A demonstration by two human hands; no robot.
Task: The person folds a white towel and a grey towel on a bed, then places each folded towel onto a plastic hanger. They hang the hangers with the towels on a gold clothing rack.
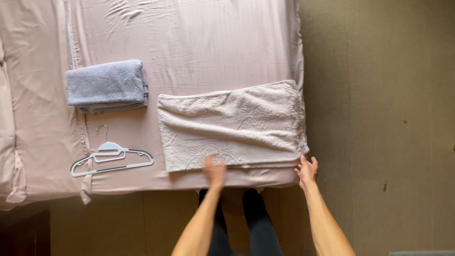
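Presently, a folded cream towel (231,127) with a raised woven pattern lies flat on the bed (199,42), which is covered in a pale pink sheet; the towel's long near edge runs close along the bed's near edge, and its right end reaches the bed's right corner. Left hand (214,170) rests on the towel's near edge, roughly at the middle of that edge; the hand is motion-blurred, the fingers appear extended and laid flat on the cloth, and whether they pinch any fabric cannot be told. Right hand (307,170) sits at the towel's near right corner, fingers spread and slightly curled, fingertips touching the corner of the cloth without a closed grasp visible. A folded grey towel (107,86) lies on the sheet beyond and to the left of the cream towel, well apart from it. A light grey plastic hanger (112,157) lies flat to the left of the cream towel, nearer the bed's near edge, untouched. Dark-clad legs (239,218) stand on the tan carpet (379,118) just below the towel.
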